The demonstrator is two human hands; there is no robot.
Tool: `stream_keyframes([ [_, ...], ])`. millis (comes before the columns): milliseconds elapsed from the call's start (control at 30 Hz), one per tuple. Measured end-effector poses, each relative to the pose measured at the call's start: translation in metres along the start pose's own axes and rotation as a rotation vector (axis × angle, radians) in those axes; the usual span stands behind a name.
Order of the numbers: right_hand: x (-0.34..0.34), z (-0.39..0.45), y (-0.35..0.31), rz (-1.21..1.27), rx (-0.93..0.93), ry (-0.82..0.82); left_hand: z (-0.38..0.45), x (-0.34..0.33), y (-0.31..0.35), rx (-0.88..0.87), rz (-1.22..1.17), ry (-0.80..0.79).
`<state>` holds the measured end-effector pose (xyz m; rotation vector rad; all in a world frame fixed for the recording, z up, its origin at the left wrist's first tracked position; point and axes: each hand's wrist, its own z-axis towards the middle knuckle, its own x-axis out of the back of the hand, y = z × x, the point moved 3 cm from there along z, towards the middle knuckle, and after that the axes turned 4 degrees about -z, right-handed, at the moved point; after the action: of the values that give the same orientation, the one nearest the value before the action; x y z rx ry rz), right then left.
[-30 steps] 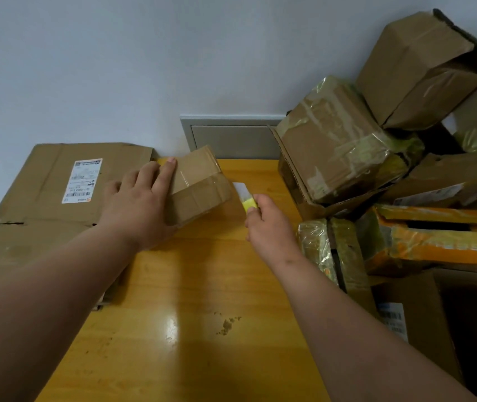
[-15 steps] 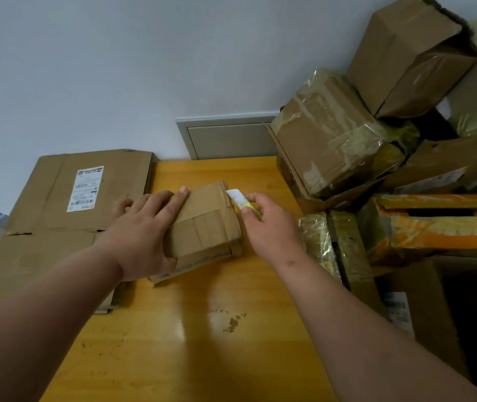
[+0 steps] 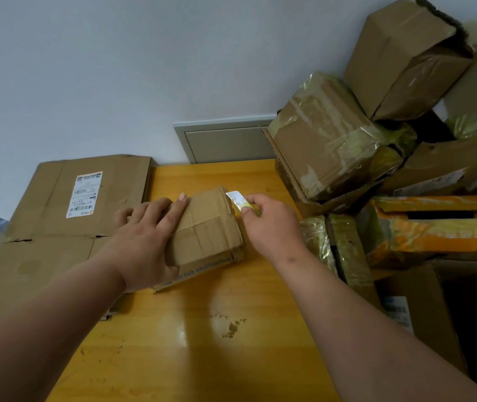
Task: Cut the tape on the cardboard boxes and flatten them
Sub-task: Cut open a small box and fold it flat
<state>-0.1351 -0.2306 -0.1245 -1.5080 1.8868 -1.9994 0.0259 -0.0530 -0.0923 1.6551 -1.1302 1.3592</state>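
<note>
My left hand (image 3: 144, 242) flat, fingers straight, pressing box (image 3: 207, 230) mid-table (image 3: 231, 358). Right hand (image 3: 272, 224) pinching cutter (image 3: 238, 200) at box's far right corner. Box likely light, stiff, slide-prone: pin top.

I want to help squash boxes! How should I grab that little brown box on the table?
Probably hold the little brown box from its left side with a flat palm on top, like the left hand does. It lies flat, and the cutter works at its right edge.
</note>
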Motion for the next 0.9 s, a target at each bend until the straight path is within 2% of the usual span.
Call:
stream_keyframes([
  [167, -0.002, 0.003, 0.005, -0.023, 0.011, 0.01, -0.005, -0.002, 0.003, -0.008, -0.018, 0.041],
  [300, -0.006, -0.001, 0.011, 0.062, 0.03, -0.003, -0.01, -0.002, 0.003, -0.015, -0.05, 0.071],
  [600, -0.009, -0.007, 0.013, 0.196, 0.016, -0.075, -0.018, -0.009, 0.001, 0.014, -0.088, 0.078],
  [900, 0.0, -0.003, 0.011, 0.192, 0.061, -0.128, -0.016, -0.007, -0.001, 0.026, -0.131, 0.023],
])
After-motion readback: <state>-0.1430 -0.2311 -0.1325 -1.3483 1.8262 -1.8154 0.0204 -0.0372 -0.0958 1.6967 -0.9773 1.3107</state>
